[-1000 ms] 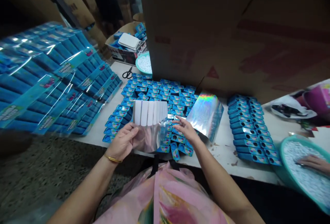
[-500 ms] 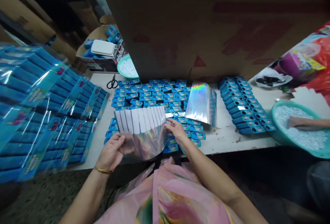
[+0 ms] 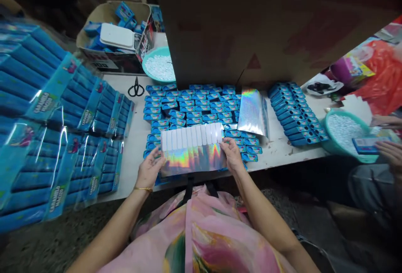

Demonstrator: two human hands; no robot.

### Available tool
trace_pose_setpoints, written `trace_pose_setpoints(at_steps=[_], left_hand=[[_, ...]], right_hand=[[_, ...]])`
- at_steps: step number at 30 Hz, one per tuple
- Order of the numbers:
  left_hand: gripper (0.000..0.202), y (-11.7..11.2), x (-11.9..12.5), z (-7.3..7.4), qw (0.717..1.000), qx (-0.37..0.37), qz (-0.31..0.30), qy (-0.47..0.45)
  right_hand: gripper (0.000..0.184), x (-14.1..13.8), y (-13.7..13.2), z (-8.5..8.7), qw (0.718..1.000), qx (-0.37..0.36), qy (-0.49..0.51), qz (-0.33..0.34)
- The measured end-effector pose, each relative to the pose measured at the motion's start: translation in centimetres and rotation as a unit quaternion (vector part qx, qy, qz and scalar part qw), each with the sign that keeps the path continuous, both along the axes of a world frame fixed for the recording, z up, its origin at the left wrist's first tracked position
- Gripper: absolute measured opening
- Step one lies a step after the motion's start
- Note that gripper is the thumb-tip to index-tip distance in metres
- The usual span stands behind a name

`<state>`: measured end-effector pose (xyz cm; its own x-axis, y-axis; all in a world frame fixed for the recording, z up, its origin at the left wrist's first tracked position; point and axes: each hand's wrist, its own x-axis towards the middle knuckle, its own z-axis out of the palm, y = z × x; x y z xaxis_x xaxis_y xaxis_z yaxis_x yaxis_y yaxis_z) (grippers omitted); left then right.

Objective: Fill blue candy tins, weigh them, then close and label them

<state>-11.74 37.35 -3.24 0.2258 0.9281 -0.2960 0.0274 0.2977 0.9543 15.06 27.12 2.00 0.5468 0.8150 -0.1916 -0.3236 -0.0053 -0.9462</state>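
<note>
Indoors, white table [image 3: 282, 155] crowded with blue packs [image 3: 194, 109] — both hands' fingers pinching holographic sheet [image 3: 193, 158], cardboard box [image 3: 270, 26] behind

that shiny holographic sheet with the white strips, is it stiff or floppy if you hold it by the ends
Probably thin and flexible: the holographic sheet stays flat only while the left hand and right hand hold both ends. Its glossy face likely feels slippery. Seemingly light.

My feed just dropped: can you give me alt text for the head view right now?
Both hands, left hand and right hand, hold a holographic sheet topped with a row of white strips over rows of small blue boxes on a white table. Scissors lie at the far left.
</note>
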Motion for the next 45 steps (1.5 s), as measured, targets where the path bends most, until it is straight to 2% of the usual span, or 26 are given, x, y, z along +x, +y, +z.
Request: trace_pose_setpoints(at_steps=[3,7,11,14,18,21,24,26,28,31,32,34,36,37,39,42,45], left_hand=[[0.073,-0.1,0.4,0.5,1.0,0.006,-0.007,-0.003],[0.079,-0.4,1.3,2.0,0.998,0.019,-0.025,-0.046],[0.058,-0.8,2.1,3.1,0.997,0.038,-0.068,-0.029],[0.053,-1.0,2.5,4.2,0.997,0.045,-0.062,-0.015],[0.056,-1.0,2.8,6.3,0.989,0.115,-0.084,0.035],[0.051,-1.1,3.1,7.8,0.963,0.209,-0.121,0.117],[0.034,-1.3,3.5,9.0,0.926,0.309,-0.114,0.187],[0.024,-1.6,3.8,9.7,0.902,0.364,-0.094,0.212],[0.016,-2.0,4.1,10.5,0.875,0.414,-0.064,0.243],[0.011,-2.8,4.5,12.1,0.839,0.472,-0.037,0.268],[0.012,-3.1,4.6,12.6,0.832,0.489,-0.055,0.257],[0.019,-4.0,4.7,13.6,0.821,0.515,-0.128,0.21],[0.026,-5.0,4.5,14.3,0.815,0.524,-0.19,0.16],[0.029,-5.5,4.3,14.6,0.817,0.52,-0.203,0.145],[0.029,-6.1,3.8,14.8,0.835,0.493,-0.201,0.135],[0.024,-6.4,2.7,15.1,0.869,0.435,-0.19,0.139],[0.018,-6.0,2.1,16.2,0.896,0.396,-0.138,0.148]], right_hand=[[0.041,0.1,0.1,1.1,0.999,-0.004,-0.054,0.005],[0.056,1.4,-0.1,2.0,0.993,-0.014,-0.108,0.05],[0.051,4.0,-0.4,2.4,0.991,-0.029,-0.121,0.043],[0.047,6.0,-0.6,2.9,0.988,-0.061,-0.12,0.082],[0.06,7.7,-1.1,4.0,0.975,-0.081,-0.136,0.153],[0.052,8.3,-1.3,4.6,0.957,-0.071,-0.228,0.163],[0.037,9.0,-1.7,5.2,0.921,-0.056,-0.354,0.151],[0.024,9.3,-2.1,6.1,0.887,-0.049,-0.436,0.141],[0.016,8.9,-2.7,7.6,0.828,-0.051,-0.543,0.126],[0.023,6.1,-3.1,10.6,0.716,-0.031,-0.684,0.132],[0.032,4.5,-3.1,11.5,0.688,-0.012,-0.709,0.154],[0.047,1.1,-2.6,12.5,0.642,0.035,-0.732,0.226],[0.036,-1.7,-1.9,12.6,0.608,0.078,-0.737,0.287],[0.029,-2.5,-1.7,12.4,0.596,0.091,-0.735,0.309],[0.026,-2.8,-1.6,11.8,0.589,0.107,-0.724,0.341],[0.031,-0.9,-2.1,11.8,0.594,0.139,-0.696,0.378],[0.039,1.9,-2.1,12.7,0.609,0.141,-0.681,0.383]])
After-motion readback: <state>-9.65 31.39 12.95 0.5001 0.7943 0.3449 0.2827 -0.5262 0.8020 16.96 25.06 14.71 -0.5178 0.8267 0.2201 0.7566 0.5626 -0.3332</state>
